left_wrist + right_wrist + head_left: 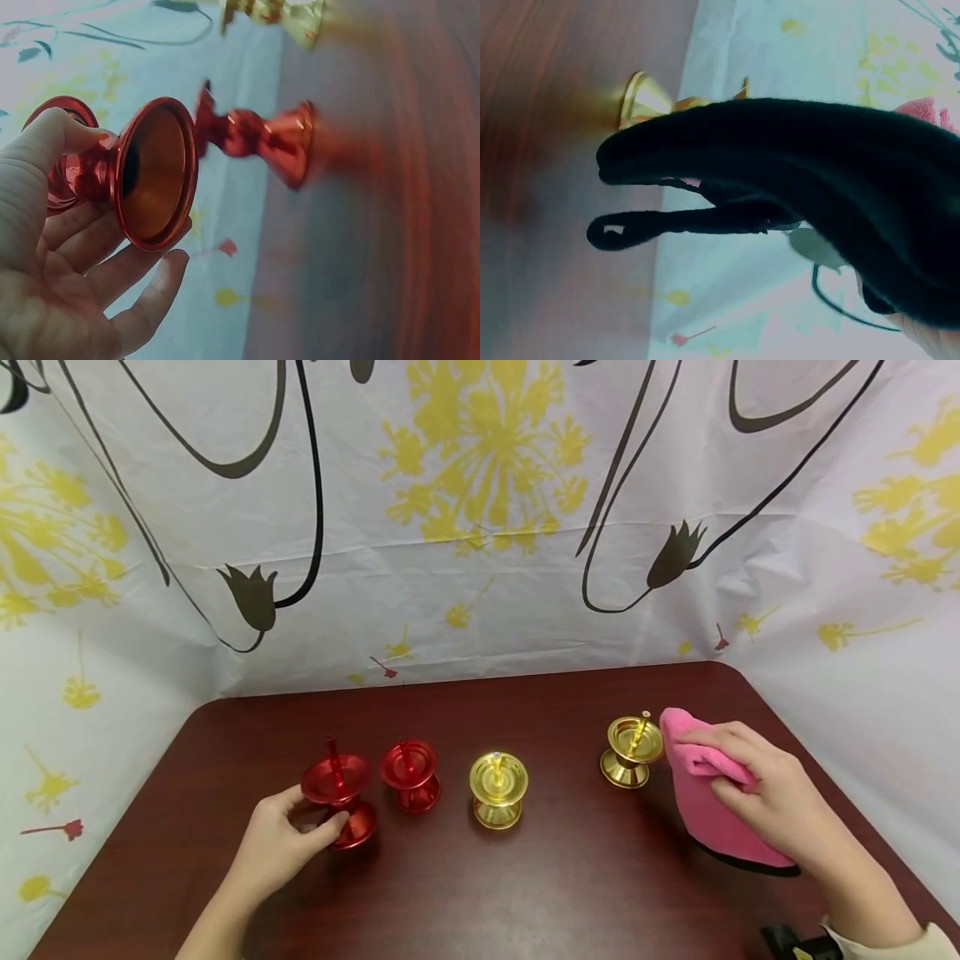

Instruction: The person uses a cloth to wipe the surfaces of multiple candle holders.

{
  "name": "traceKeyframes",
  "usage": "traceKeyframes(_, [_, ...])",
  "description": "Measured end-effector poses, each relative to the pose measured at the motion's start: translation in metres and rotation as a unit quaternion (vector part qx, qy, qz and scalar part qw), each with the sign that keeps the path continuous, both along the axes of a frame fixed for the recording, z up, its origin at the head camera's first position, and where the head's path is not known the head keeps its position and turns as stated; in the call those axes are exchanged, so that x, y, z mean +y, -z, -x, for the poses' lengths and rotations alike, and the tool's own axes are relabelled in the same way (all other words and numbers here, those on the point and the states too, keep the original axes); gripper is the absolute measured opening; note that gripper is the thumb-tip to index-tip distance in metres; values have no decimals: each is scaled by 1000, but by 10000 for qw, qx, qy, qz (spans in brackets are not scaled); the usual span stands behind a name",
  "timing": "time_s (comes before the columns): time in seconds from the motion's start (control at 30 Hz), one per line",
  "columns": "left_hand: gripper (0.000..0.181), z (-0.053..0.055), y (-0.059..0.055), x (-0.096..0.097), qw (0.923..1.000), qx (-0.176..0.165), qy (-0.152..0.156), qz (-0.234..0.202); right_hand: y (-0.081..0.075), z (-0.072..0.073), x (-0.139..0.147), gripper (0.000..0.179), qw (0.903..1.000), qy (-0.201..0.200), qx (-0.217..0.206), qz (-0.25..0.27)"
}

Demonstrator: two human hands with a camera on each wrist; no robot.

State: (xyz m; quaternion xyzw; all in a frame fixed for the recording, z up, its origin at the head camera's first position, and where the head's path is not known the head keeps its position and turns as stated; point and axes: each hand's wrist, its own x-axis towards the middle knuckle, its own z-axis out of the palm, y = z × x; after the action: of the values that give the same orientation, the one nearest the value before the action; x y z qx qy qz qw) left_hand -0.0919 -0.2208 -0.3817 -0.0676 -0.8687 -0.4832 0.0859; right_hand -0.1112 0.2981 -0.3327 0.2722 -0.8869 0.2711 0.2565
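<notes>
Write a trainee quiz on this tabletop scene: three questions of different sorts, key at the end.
1. Multiple choice: What does the right hand hold?
A) A white sponge
B) A pink cloth with black edging
C) A wooden brush

2. True or false: The red pedestal lamp in the left hand stands with its base flat on the table.

3. Fill in: Apart from the held lamp, one other red lamp and ___ gold lamps stand there.

Key:
1. B
2. False; the left wrist view shows the open underside of its base.
3. two
</notes>
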Motion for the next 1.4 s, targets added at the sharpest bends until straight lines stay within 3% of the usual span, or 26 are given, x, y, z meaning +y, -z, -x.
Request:
traceKeyframes(0.23, [27,-8,-12,18,9988,241,402,-158,-10,-6,-10,56,9986,-374,243,275])
traceKeyframes(0.33, [27,-10,-13,26,9975,353,595,-122,-15,-10,-15,33,9977,-467,212,436])
traceKeyframes(0.5, [28,-9,-15,35,9967,322,732,-101,-23,-10,-30,57,9939,-731,431,702])
traceKeyframes(0.67, [29,-7,-18,42,9961,169,846,-175,-31,-10,-43,24,9894,-1180,367,759])
traceKeyframes(0.77, [30,-6,-19,45,9958,175,880,-203,-34,-9,-49,51,9881,-1303,246,784])
traceKeyframes(0.93, [31,-6,-21,50,9939,222,1015,-358,-36,-3,-59,30,9825,-1721,506,511])
traceKeyframes(1.07, [30,-5,-23,55,9920,224,1133,-515,-38,-2,-67,30,9747,-2085,442,673])
traceKeyframes(1.13, [31,-5,-24,57,9905,236,1215,-600,-39,-3,-71,35,9800,-1753,241,909])
traceKeyframes(1.23, [31,-5,-24,60,9881,309,1330,-704,-40,-5,-76,45,9909,-855,-196,1023])
traceKeyframes(1.3, [30,-5,-24,62,9869,369,1380,-748,-41,-6,-78,46,9924,-369,-540,1040])
traceKeyframes(1.4, [30,-5,-26,66,9863,450,1400,-747,-42,-6,-82,51,9894,-272,-1020,999])
